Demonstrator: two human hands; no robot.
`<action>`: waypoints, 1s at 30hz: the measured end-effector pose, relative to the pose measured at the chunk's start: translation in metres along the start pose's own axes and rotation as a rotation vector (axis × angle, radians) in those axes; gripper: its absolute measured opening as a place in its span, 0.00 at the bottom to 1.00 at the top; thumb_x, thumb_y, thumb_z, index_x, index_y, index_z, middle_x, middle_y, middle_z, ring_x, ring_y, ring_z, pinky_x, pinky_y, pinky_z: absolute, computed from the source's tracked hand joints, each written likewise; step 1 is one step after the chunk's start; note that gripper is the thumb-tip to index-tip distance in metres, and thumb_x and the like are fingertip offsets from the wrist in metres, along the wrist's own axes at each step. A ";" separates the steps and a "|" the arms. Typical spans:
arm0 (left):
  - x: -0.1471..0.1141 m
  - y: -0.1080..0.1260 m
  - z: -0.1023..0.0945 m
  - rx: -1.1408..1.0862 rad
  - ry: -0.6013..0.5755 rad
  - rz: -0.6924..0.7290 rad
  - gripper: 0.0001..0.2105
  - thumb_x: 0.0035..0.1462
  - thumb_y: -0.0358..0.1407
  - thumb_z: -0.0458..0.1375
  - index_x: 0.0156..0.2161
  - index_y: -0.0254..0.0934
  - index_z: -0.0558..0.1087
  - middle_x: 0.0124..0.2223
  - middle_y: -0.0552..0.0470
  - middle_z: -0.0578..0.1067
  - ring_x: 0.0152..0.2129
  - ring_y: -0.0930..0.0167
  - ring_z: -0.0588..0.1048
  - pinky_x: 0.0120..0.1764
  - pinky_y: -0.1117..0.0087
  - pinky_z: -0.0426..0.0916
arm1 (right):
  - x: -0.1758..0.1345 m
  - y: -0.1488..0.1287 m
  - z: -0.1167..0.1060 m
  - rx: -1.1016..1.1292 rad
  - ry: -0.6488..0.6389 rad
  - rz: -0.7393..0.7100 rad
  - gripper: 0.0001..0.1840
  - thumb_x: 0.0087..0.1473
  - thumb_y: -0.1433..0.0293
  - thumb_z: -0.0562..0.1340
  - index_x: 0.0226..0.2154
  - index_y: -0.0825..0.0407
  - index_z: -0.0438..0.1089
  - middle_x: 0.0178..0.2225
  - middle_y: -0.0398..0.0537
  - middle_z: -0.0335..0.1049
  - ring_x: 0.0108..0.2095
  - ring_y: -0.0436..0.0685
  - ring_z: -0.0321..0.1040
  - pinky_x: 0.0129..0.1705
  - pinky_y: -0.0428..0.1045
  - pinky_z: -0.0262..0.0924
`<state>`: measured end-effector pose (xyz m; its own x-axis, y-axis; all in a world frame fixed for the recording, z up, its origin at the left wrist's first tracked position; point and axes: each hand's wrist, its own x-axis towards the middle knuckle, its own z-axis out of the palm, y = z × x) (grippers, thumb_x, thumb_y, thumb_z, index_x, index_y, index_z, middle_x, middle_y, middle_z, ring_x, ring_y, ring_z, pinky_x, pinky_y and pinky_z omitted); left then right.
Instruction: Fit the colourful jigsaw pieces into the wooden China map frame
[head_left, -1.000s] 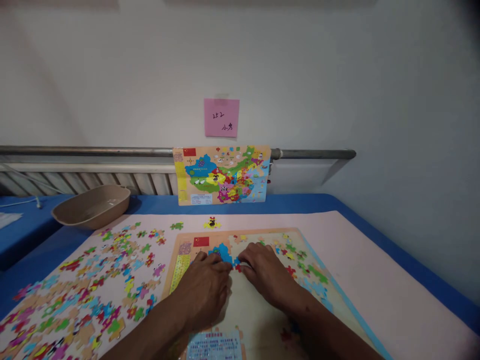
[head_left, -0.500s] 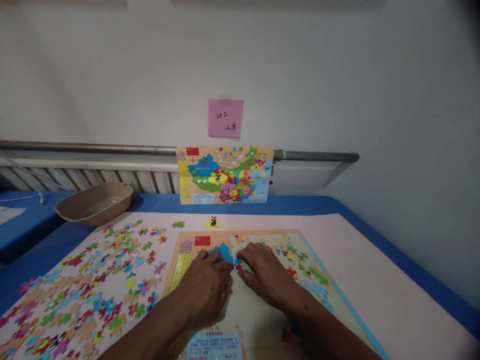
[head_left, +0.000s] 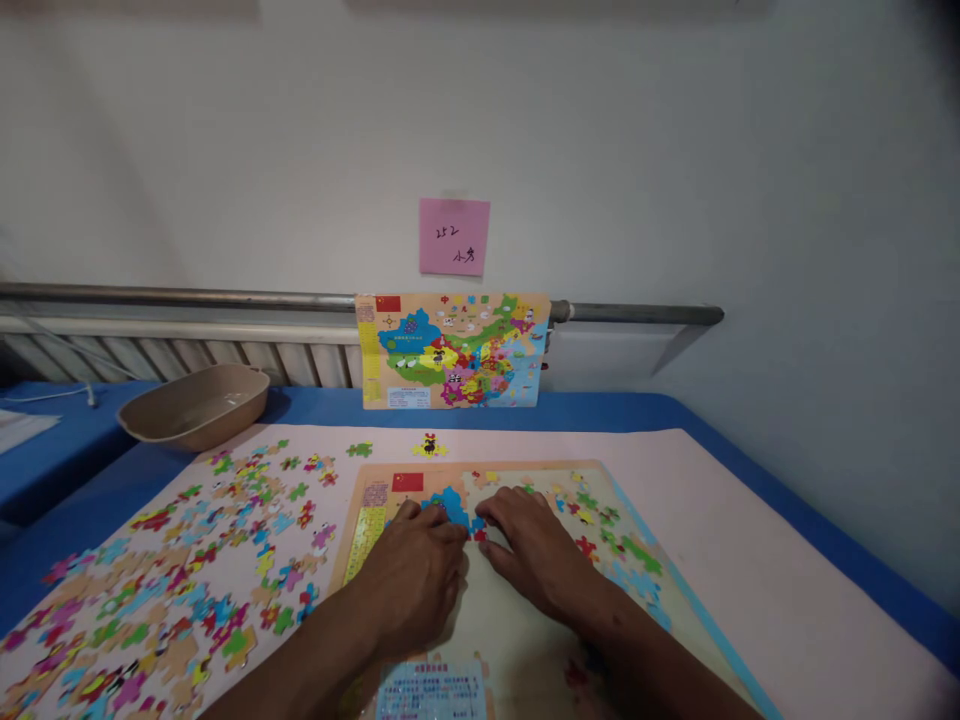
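As both hands [head_left: 480, 560] press (flat), pieces [head_left: 454, 505].

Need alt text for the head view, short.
Both hands, left hand and right hand, press on a blue piece in a map puzzle board; loose pieces lie left, a reference map leans on the wall.

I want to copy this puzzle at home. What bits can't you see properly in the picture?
- Head view: the left hand and right hand cover the middle of the puzzle board, so the piece under the fingertips is hidden.
- The loose pieces are cut off by the bottom left edge.
- The writing on the pink note is too small to read.
- The labels on the reference map are too small.
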<state>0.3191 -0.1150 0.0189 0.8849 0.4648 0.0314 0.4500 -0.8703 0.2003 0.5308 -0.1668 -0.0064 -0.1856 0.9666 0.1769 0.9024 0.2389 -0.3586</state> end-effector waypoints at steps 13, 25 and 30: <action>-0.001 0.000 0.003 0.029 0.019 0.016 0.05 0.63 0.34 0.57 0.35 0.38 0.73 0.45 0.53 0.81 0.46 0.62 0.73 0.47 0.54 0.59 | 0.000 0.003 0.003 0.019 0.001 -0.029 0.14 0.60 0.77 0.68 0.48 0.51 0.73 0.45 0.48 0.73 0.47 0.61 0.66 0.51 0.55 0.54; 0.001 0.001 0.004 0.046 0.013 0.019 0.05 0.63 0.34 0.57 0.35 0.39 0.74 0.45 0.53 0.81 0.45 0.62 0.72 0.47 0.53 0.58 | 0.004 -0.002 -0.002 -0.043 -0.049 0.016 0.12 0.60 0.73 0.70 0.47 0.51 0.75 0.44 0.49 0.73 0.45 0.62 0.66 0.49 0.55 0.53; 0.001 0.001 0.004 0.052 0.015 0.014 0.05 0.63 0.33 0.57 0.35 0.38 0.73 0.44 0.52 0.81 0.45 0.62 0.72 0.47 0.53 0.58 | 0.002 -0.001 -0.003 -0.032 -0.043 0.001 0.12 0.61 0.74 0.68 0.48 0.51 0.74 0.44 0.49 0.72 0.46 0.62 0.65 0.49 0.55 0.53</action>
<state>0.3205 -0.1161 0.0153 0.8895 0.4544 0.0483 0.4435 -0.8839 0.1482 0.5308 -0.1658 -0.0031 -0.2001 0.9702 0.1369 0.9147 0.2351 -0.3288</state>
